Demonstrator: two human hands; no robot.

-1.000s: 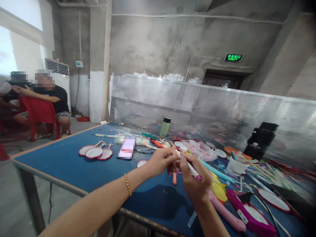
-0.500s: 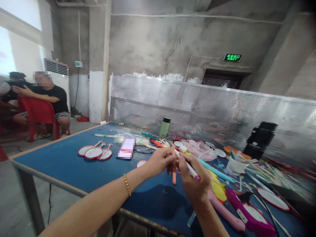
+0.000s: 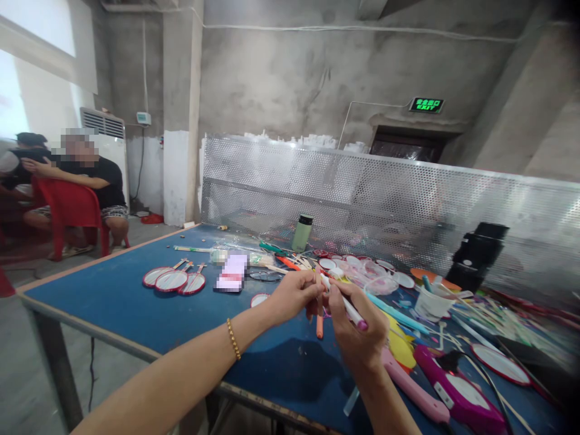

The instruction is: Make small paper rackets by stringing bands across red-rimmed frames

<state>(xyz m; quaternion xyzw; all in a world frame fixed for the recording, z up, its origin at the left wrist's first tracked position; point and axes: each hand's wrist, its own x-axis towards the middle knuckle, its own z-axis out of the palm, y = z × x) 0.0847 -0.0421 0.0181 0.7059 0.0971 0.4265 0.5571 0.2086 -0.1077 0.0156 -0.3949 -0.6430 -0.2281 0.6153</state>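
Observation:
My right hand (image 3: pixel 360 320) is closed round a white marker (image 3: pixel 352 311) with a purple end, its front part directed at my left hand. In my left hand (image 3: pixel 294 296), the fingers pinch a thin, flat, light-brown stick (image 3: pixel 319 283) close to the marker's front. Below those fingers an orange rod end (image 3: pixel 319 327) shows; whether it belongs to the stick is hidden. Both hands are above the blue table (image 3: pixel 217 338), nearly touching each other. Small round fans (image 3: pixel 172 280) with white faces and red rims lie further left, beside a phone (image 3: pixel 232 273).
A green bottle (image 3: pixel 302 234) stands at the back by a perforated metal screen (image 3: pixel 281 175). To the right are a white cup (image 3: pixel 432 303), a pink glue gun (image 3: pixel 414 386), a purple device (image 3: pixel 462 389) and loose sticks. A seated person (image 3: pixel 111 181) is at far left.
Hardly anything differs. Both hands keep their grip and place, with the marker at the stick; the view has shifted very slightly.

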